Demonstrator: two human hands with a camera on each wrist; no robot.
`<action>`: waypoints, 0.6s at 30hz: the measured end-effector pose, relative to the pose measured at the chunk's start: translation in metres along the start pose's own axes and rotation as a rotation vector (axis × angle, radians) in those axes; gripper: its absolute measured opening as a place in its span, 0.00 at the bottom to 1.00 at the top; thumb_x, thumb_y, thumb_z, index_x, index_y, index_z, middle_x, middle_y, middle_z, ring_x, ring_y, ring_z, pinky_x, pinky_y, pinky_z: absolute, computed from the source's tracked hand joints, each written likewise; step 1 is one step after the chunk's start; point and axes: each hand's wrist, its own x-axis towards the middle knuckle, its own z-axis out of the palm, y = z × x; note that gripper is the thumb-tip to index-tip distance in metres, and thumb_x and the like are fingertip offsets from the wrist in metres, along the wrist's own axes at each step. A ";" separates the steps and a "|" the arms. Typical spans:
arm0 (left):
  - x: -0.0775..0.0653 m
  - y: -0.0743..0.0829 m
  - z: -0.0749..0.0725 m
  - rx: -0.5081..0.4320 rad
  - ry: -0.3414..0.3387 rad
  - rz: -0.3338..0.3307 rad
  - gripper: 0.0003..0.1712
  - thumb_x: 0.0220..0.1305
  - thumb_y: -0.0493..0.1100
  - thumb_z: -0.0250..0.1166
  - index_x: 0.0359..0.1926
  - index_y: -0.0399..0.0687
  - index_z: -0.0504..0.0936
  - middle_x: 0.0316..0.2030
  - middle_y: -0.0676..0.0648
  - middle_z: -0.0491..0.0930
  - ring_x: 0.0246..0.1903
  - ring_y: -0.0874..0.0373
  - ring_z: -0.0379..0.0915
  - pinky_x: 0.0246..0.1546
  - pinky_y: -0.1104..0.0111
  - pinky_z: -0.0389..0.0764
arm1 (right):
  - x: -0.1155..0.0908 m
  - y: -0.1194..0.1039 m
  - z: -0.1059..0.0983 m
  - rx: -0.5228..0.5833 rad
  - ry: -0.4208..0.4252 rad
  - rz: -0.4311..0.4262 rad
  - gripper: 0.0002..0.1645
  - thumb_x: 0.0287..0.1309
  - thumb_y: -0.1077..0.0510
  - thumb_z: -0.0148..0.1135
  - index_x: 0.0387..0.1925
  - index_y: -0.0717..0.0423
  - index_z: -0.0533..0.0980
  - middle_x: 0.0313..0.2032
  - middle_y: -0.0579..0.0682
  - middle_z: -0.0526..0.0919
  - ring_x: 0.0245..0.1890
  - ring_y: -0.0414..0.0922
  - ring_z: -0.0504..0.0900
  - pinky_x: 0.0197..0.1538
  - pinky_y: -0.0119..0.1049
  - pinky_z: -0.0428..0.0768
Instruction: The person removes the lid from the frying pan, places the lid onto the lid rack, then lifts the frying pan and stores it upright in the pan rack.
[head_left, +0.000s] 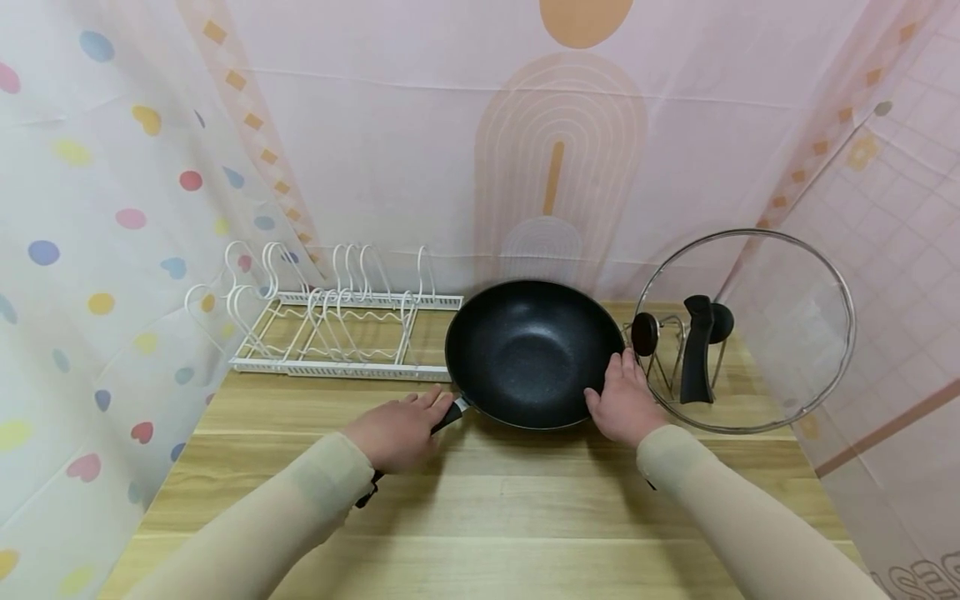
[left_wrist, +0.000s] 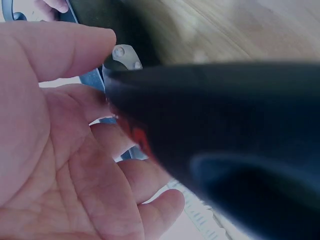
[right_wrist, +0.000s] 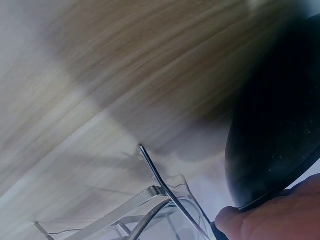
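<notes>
A black wok (head_left: pixel 534 354) stands on the wooden table, its black handle (head_left: pixel 447 417) pointing toward the near left. My left hand (head_left: pixel 401 429) lies over the handle with its fingers fairly straight. In the left wrist view the thumb (left_wrist: pixel 75 50) touches the handle near its metal joint, and the palm is apart from it. At the wok's right rim, my right hand (head_left: pixel 625 400) rests with extended fingers against the edge. Only part of that hand (right_wrist: pixel 280 217) appears in the right wrist view, beside the dark outer wall of the wok.
To the left stands a white wire dish rack (head_left: pixel 367 371) with several upright loops. A glass lid (head_left: pixel 787 333) with a metal rim leans upright in a wire stand (head_left: pixel 663 367) at the right, close to my right hand. Patterned curtains (head_left: pixel 375 125) surround the wooden table (head_left: pixel 525 517).
</notes>
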 end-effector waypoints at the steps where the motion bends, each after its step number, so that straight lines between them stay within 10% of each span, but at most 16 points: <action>1: 0.000 0.000 -0.001 0.008 -0.007 0.002 0.37 0.76 0.44 0.60 0.79 0.36 0.62 0.79 0.32 0.60 0.72 0.28 0.67 0.71 0.43 0.72 | 0.000 0.001 0.000 -0.001 0.001 -0.003 0.50 0.79 0.47 0.48 0.80 0.78 0.40 0.81 0.76 0.32 0.82 0.72 0.36 0.82 0.64 0.49; 18: -0.001 0.003 -0.004 0.034 -0.053 -0.009 0.38 0.77 0.48 0.60 0.81 0.40 0.60 0.80 0.34 0.58 0.76 0.32 0.62 0.74 0.39 0.66 | 0.004 0.004 -0.001 -0.019 0.012 -0.052 0.46 0.80 0.51 0.46 0.79 0.78 0.41 0.81 0.76 0.33 0.82 0.71 0.37 0.82 0.64 0.49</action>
